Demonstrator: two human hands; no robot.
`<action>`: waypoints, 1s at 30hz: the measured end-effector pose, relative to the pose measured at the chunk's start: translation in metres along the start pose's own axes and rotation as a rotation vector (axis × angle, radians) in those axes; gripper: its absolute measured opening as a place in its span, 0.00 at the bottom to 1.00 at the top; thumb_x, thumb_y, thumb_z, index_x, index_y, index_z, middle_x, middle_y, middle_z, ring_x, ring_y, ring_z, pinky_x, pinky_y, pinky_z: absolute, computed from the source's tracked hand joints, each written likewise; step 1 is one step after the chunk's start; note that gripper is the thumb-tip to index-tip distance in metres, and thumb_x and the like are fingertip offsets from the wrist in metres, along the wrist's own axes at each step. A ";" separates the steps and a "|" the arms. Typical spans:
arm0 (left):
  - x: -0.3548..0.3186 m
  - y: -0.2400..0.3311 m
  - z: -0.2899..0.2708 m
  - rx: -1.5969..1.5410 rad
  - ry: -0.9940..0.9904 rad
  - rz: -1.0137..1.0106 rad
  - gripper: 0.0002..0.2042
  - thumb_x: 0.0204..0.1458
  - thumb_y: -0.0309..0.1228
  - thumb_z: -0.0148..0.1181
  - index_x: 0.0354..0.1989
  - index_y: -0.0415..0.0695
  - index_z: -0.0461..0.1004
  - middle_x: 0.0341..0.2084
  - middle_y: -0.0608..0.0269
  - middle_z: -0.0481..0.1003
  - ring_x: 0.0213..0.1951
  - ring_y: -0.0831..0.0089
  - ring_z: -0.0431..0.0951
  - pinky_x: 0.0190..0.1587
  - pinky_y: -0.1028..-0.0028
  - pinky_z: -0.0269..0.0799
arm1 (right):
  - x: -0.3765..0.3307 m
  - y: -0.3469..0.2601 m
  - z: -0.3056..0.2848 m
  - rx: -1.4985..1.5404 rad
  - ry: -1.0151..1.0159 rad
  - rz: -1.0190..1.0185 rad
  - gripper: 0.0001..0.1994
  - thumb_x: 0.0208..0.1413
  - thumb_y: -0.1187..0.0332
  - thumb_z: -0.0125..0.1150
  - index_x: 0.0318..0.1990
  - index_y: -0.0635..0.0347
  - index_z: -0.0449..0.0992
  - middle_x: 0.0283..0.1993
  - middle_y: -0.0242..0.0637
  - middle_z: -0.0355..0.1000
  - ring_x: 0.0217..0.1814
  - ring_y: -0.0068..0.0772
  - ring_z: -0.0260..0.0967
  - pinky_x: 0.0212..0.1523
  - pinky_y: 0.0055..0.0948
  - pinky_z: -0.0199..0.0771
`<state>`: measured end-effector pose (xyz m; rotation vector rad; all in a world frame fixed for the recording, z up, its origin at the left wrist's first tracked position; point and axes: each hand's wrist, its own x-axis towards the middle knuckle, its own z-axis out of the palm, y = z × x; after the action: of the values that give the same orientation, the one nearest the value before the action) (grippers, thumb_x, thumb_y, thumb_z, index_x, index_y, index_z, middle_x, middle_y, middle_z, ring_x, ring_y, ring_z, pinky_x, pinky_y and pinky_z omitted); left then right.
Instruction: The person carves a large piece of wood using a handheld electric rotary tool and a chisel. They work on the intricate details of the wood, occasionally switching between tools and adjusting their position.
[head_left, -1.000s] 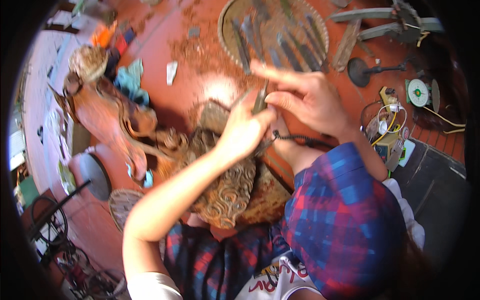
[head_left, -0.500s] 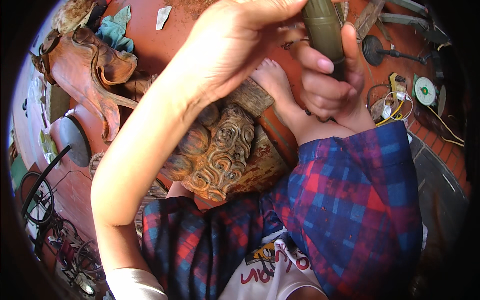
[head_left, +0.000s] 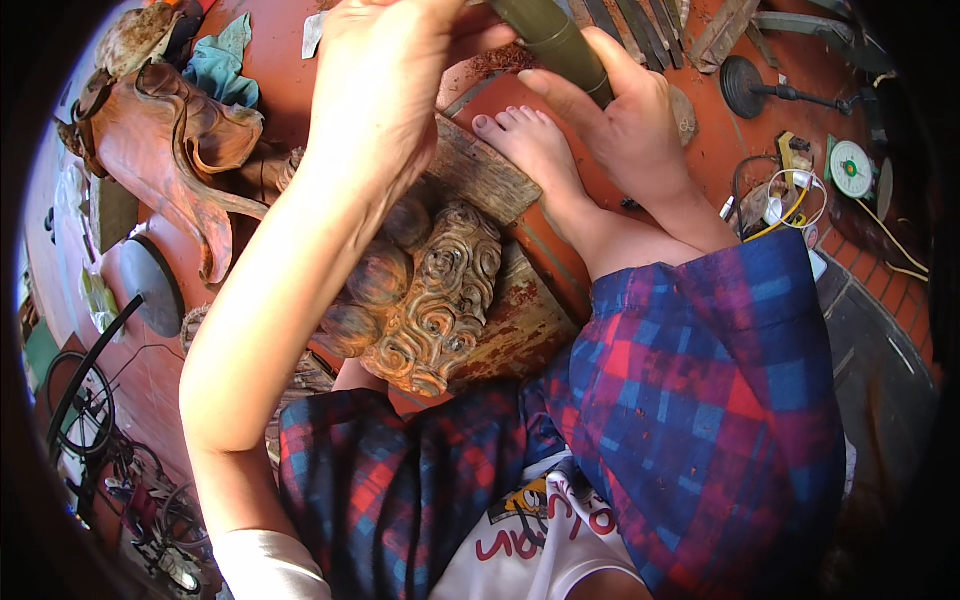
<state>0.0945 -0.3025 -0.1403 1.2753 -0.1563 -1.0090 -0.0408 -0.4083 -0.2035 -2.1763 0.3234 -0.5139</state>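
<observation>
- The step in hand appears to be handling a green cylinder (head_left: 560, 45) between two hands, farther out than a swirl-carved wooden piece (head_left: 445, 290).
- A next move would likely call for a steady grip, clear of the bare foot (head_left: 545, 160).
- The right hand (head_left: 645, 115) holds the cylinder's near end between thumb and fingers.
- The left hand (head_left: 385, 75) is bent beside its far end, cut off by the frame; whether it grips, I cannot tell.
</observation>
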 end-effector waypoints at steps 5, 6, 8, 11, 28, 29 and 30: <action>-0.003 -0.009 0.010 0.008 0.130 0.114 0.13 0.55 0.37 0.59 0.37 0.39 0.77 0.30 0.63 0.79 0.31 0.78 0.77 0.36 0.78 0.71 | -0.009 -0.005 0.001 0.700 -0.240 0.304 0.16 0.60 0.57 0.57 0.42 0.64 0.72 0.26 0.26 0.70 0.27 0.25 0.70 0.30 0.25 0.70; -0.003 -0.009 0.001 0.018 0.077 0.076 0.12 0.55 0.36 0.59 0.37 0.39 0.77 0.30 0.63 0.79 0.30 0.78 0.78 0.36 0.78 0.72 | -0.012 -0.005 -0.008 0.855 -0.368 0.448 0.16 0.60 0.58 0.57 0.43 0.65 0.72 0.27 0.27 0.70 0.28 0.25 0.70 0.30 0.25 0.70; -0.001 -0.010 -0.009 0.000 0.002 0.016 0.11 0.55 0.36 0.59 0.37 0.39 0.76 0.31 0.63 0.79 0.30 0.78 0.78 0.35 0.79 0.72 | -0.010 -0.005 -0.019 0.977 -0.528 0.601 0.16 0.61 0.59 0.57 0.45 0.64 0.71 0.29 0.28 0.70 0.30 0.23 0.69 0.30 0.24 0.70; 0.003 -0.012 -0.018 -0.068 -0.022 -0.031 0.11 0.56 0.36 0.59 0.36 0.40 0.76 0.30 0.64 0.78 0.32 0.79 0.77 0.36 0.80 0.71 | -0.007 -0.005 -0.027 0.434 -0.297 0.301 0.15 0.60 0.62 0.58 0.49 0.62 0.71 0.34 0.32 0.74 0.33 0.23 0.72 0.33 0.22 0.71; -0.022 -0.011 -0.044 0.005 0.165 -0.141 0.11 0.56 0.40 0.59 0.39 0.45 0.74 0.34 0.67 0.79 0.37 0.80 0.76 0.43 0.78 0.68 | -0.163 0.036 0.040 0.060 -1.290 0.410 0.11 0.57 0.66 0.54 0.29 0.64 0.75 0.28 0.41 0.72 0.31 0.32 0.69 0.34 0.31 0.68; -0.022 -0.007 -0.034 -0.031 0.109 -0.118 0.11 0.56 0.40 0.59 0.39 0.45 0.74 0.34 0.67 0.79 0.37 0.80 0.76 0.43 0.78 0.68 | -0.165 0.025 0.034 0.036 -1.261 0.450 0.11 0.57 0.65 0.54 0.29 0.64 0.75 0.27 0.42 0.72 0.31 0.33 0.69 0.34 0.32 0.68; -0.027 -0.010 -0.036 -0.023 0.136 -0.100 0.11 0.56 0.40 0.59 0.38 0.45 0.75 0.34 0.68 0.79 0.37 0.80 0.76 0.44 0.79 0.68 | -0.170 0.027 0.051 0.075 -1.271 0.423 0.12 0.57 0.65 0.54 0.28 0.64 0.75 0.27 0.42 0.72 0.30 0.34 0.69 0.34 0.32 0.68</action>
<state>0.0955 -0.2580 -0.1496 1.3368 0.0239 -1.0030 -0.1685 -0.3216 -0.2955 -1.8612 0.0327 1.0506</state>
